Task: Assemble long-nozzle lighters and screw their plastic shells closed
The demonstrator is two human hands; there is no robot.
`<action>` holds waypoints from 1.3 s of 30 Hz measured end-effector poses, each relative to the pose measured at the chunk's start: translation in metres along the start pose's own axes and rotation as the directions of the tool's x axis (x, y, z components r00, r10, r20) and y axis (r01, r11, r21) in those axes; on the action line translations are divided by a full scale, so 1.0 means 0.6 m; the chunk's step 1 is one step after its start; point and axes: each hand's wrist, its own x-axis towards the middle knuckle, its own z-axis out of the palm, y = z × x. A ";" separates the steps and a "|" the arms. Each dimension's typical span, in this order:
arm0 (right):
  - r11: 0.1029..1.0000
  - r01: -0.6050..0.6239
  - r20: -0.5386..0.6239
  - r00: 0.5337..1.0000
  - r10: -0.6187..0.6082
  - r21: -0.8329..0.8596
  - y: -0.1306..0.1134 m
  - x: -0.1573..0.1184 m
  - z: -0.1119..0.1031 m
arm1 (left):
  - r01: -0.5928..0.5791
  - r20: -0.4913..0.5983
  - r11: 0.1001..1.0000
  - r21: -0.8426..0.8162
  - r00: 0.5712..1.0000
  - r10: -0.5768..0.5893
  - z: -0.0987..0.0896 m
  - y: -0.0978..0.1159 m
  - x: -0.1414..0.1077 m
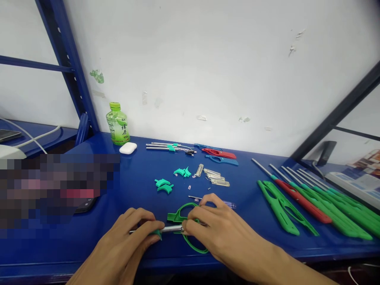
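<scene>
At the front of the table my left hand [133, 231] is closed around a thin metal tube [172, 228] with a teal piece [158, 233] on it. The fingers of my right hand [222, 225] pinch the tube's right end; what else they may hold is hidden. Under and behind that hand are green plastic handle halves [194, 246], partly covered by it. A screwdriver [230, 204] with a clear purple handle lies just beyond my right hand. Farther back rest teal curved triggers [164, 188] and several clear plastic inserts [219, 178].
On the right lie several long-nosed lighters, one red [303, 200] and others green [335, 213], beside loose green handle halves [279, 208]. Metal tubes [162, 147] and blue and red handle halves [221, 158] lie by the wall. A tea bottle [118, 126] and white case [128, 148] stand back left.
</scene>
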 end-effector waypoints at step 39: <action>0.782 -0.503 -0.151 0.797 0.585 0.368 -0.009 -0.125 -0.009 | -0.096 0.086 0.993 -0.062 0.991 0.101 0.034 0.011 -0.004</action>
